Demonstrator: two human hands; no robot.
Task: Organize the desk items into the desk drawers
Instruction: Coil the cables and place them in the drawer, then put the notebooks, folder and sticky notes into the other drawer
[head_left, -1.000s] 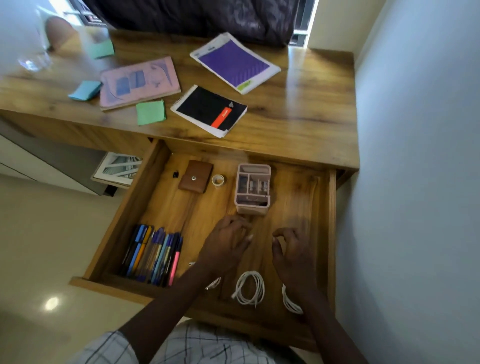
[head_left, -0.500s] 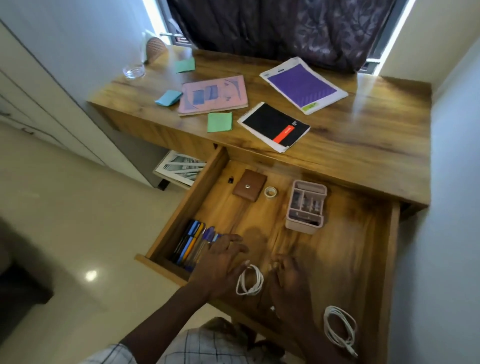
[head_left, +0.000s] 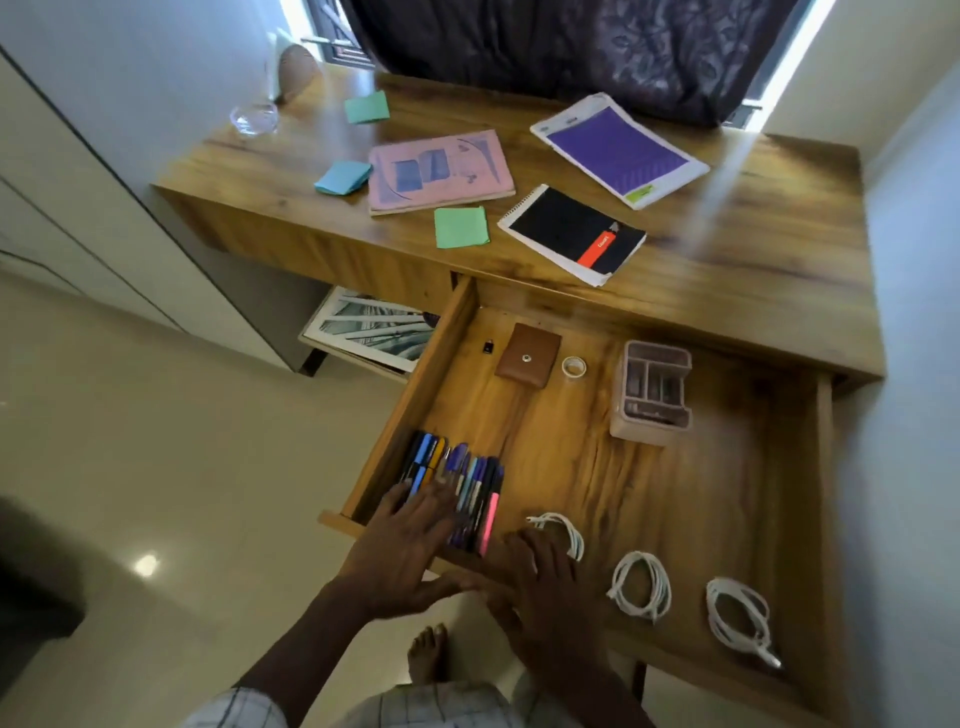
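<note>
The wooden drawer (head_left: 727, 467) is pulled out below the desk top (head_left: 753, 249). Several pens (head_left: 467, 483) lie in its front left corner. My left hand (head_left: 410, 551) lies flat with spread fingers over the near ends of the pens. My right hand (head_left: 545, 587) rests with straight fingers on the drawer's front edge, beside a coiled white cable (head_left: 558, 530). Two more coiled cables (head_left: 641, 584) (head_left: 737, 618) lie to the right. Farther back sit a brown wallet (head_left: 527, 356), a tape roll (head_left: 574, 367) and a pink organizer tray (head_left: 652, 392).
On the desk lie a pink notebook (head_left: 441, 171), a black spiral notebook (head_left: 571, 234), a purple pad (head_left: 618, 148), three sticky-note pads (head_left: 461, 227) (head_left: 343, 176) (head_left: 367, 107) and a glass (head_left: 254, 118). A picture frame (head_left: 369, 327) lies under the desk. A white wall stands at right.
Both hands moved left and nearer, off the cables. The left hand now covers the pens. The view swung, showing three cables laid out in a row.
</note>
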